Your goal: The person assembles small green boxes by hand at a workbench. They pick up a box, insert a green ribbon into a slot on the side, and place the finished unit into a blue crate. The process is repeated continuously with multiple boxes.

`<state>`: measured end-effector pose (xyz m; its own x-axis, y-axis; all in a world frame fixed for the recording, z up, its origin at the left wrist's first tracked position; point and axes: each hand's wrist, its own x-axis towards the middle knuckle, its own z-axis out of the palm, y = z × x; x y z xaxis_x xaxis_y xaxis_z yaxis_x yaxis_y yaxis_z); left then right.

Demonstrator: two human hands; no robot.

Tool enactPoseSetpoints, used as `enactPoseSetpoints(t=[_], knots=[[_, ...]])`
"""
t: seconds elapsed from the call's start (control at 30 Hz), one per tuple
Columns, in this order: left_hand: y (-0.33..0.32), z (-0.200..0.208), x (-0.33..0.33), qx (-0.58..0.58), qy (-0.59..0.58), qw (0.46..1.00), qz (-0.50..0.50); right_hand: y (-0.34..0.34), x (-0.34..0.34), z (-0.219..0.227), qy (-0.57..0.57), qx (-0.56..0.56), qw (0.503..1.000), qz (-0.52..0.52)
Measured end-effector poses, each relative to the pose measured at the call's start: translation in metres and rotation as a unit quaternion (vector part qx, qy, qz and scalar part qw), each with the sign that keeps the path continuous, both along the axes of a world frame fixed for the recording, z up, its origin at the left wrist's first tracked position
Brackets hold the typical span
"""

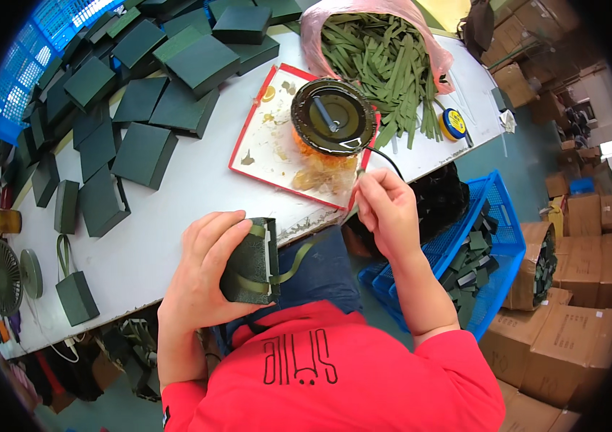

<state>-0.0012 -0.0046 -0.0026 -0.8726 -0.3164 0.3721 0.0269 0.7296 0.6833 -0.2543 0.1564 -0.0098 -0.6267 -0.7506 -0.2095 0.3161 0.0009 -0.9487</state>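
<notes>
My left hand (205,263) is wrapped round a small dark green box (247,270), held at the table's front edge. An olive ribbon (296,266) loops out from the box's open side toward the right. My right hand (389,205) is raised beside the front corner of a red-edged white tray (248,155). Its thumb and forefinger are pinched together on something small at their tips that I cannot make out. On that tray stands a round black pot (307,90) of dark liquid, with amber drips down its side and a grey-blue stick lying in it.
Many dark green boxes (144,155) cover the table's left and back. A pink bag (313,36) spills cut olive ribbons (385,65). A round yellow-and-blue tin (453,124) sits at right. Below are a blue crate (504,248) and cartons (565,345); a fan (1,277) stands left.
</notes>
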Motion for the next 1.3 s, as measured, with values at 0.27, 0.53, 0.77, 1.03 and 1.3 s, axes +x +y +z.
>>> enactPoseSetpoints(t=[0.27, 0.53, 0.77, 1.03, 1.3], knots=[[-0.004, 0.005, -0.002, 0.057, 0.028, 0.996, -0.066, -0.008, 0.033, 0.033, 0.002, 0.097, 0.959, 0.266], [-0.004, 0.007, -0.004, 0.038, 0.044, 0.996, -0.066, -0.015, 0.038, 0.027, -0.018, 0.132, 0.938, 0.321], [-0.003, 0.007, -0.005, 0.031, 0.051, 0.996, -0.064, -0.019, 0.042, 0.024, -0.003, 0.146, 0.933, 0.329], [-0.001, 0.012, -0.004, -0.037, 0.026, 0.996, -0.079, -0.020, 0.041, 0.009, 0.016, 0.139, 0.920, 0.366], [-0.003, 0.003, -0.005, -0.034, 0.040, 0.997, -0.060, -0.025, 0.030, 0.014, 0.000, 0.124, 0.918, 0.376]])
